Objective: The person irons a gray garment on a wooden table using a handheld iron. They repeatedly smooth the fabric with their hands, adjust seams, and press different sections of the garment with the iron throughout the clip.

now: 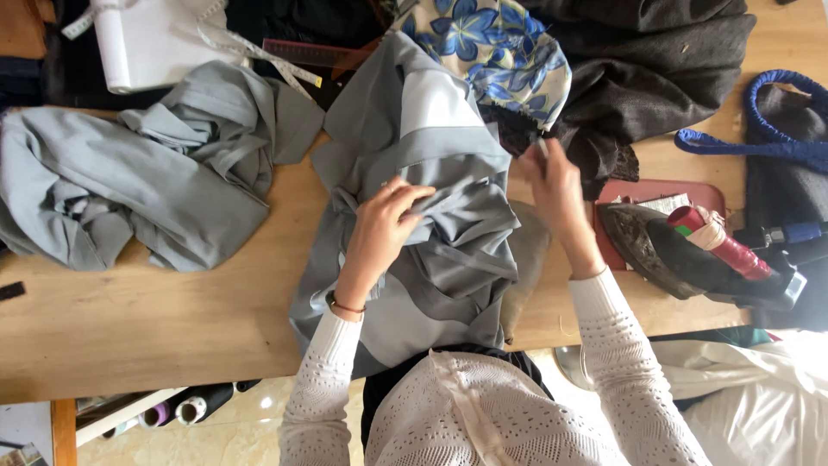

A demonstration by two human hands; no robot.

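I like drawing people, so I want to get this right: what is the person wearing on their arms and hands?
Both arms are in long white knitted sleeves with a pattern of tiny holes, like lace. The sleeves end at the wrists. The left hand is bare, with a thin dark bracelet on its wrist and what looks like a ring on one finger. The right hand is bare too; no gloves.

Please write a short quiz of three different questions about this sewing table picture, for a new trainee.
1. True or false: the left hand rests on the folded grey fabric garment.
2. What lies right of the right hand? A) black flat iron with red handle B) glass bottle
3. Fill in: the blue floral printed cloth lies at the table's ___ edge.

Key: 1 true; 2 A, the iron; 3 far.
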